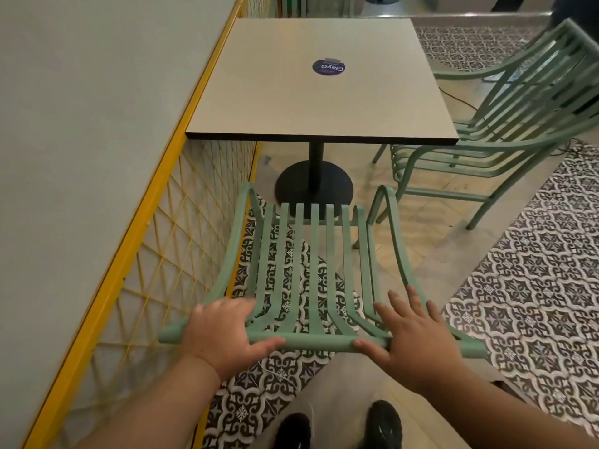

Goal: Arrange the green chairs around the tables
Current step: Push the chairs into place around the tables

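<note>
Left hand point(223, 332) gripped the green chair point(311, 270) top rail, fingers curled over. Right hand point(411, 335) lay spread on it, thumb under. Chair legs hidden.

Head view, steeply down, close.

Both hands point(223, 332) point(418, 338) on green chair point(311, 260) backrest, facing square table point(321, 82).

wall point(81, 108): grey | floor point(534, 286): patterned tiles | railing point(155, 189): yellow mesh
</note>
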`<state>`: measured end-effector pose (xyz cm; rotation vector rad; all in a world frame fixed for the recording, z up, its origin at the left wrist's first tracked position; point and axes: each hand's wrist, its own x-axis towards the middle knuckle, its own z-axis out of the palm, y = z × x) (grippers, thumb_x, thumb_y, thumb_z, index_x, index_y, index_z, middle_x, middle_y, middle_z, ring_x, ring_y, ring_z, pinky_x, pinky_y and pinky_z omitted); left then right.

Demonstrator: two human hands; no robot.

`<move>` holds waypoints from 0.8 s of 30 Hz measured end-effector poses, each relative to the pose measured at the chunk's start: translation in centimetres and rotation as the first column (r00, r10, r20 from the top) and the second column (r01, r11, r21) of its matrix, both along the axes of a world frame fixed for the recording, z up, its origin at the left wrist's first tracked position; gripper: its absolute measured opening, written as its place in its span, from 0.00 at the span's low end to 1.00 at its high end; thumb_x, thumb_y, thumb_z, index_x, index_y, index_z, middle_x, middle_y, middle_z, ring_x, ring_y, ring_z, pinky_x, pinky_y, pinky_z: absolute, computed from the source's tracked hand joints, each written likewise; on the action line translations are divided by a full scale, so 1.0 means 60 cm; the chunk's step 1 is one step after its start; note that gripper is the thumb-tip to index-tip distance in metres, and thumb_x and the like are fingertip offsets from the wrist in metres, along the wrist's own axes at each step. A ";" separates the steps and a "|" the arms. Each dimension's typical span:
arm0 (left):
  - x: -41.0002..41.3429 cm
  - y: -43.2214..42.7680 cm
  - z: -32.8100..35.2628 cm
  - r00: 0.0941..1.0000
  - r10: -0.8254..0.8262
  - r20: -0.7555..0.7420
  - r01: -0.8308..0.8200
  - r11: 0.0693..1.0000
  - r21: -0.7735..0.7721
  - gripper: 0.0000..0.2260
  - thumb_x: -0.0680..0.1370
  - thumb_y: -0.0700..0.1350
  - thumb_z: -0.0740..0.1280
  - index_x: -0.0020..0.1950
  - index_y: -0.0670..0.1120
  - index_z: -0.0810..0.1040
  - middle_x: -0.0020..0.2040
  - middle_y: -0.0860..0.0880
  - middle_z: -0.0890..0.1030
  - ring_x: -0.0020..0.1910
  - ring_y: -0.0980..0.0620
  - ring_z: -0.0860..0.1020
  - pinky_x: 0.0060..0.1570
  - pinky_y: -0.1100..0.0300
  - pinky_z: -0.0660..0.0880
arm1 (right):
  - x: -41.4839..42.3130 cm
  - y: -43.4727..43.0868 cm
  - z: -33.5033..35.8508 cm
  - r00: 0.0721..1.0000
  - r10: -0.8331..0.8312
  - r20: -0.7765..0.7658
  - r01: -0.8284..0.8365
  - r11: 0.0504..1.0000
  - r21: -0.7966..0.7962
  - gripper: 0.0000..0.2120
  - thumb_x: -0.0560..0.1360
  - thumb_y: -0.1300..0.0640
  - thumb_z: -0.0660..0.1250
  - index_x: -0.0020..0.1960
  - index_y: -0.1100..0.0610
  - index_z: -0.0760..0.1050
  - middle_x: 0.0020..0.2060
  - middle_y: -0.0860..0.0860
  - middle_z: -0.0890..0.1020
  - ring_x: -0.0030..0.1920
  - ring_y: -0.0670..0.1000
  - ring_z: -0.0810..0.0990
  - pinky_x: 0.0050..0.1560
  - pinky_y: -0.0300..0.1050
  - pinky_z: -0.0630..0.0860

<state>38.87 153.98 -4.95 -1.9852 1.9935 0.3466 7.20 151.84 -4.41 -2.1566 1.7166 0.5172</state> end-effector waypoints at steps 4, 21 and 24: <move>-0.002 -0.022 0.000 0.999 -0.044 -0.001 0.044 0.998 -0.050 0.40 0.66 0.84 0.40 0.39 0.53 0.75 0.36 0.56 0.76 0.34 0.59 0.75 0.31 0.61 0.73 | 0.003 -0.019 -0.007 0.998 -0.010 0.063 0.014 0.998 -0.064 0.46 0.62 0.14 0.34 0.44 0.45 0.78 0.39 0.43 0.80 0.40 0.42 0.80 0.42 0.43 0.83; 0.000 -0.110 -0.014 0.997 -0.079 -0.001 0.077 0.984 -0.161 0.41 0.65 0.84 0.38 0.36 0.52 0.74 0.33 0.55 0.76 0.31 0.58 0.74 0.31 0.60 0.75 | 0.006 -0.105 -0.004 0.998 0.003 0.065 0.007 0.989 -0.147 0.42 0.62 0.15 0.38 0.37 0.47 0.74 0.31 0.46 0.78 0.31 0.44 0.79 0.32 0.40 0.81; 0.000 -0.128 -0.011 0.996 -0.087 -0.016 0.082 0.978 -0.190 0.42 0.63 0.84 0.35 0.35 0.52 0.73 0.33 0.55 0.76 0.31 0.57 0.74 0.29 0.60 0.72 | 0.008 -0.123 -0.003 0.999 -0.003 0.053 0.011 0.990 -0.143 0.40 0.64 0.15 0.41 0.37 0.47 0.74 0.30 0.46 0.78 0.30 0.43 0.78 0.32 0.39 0.80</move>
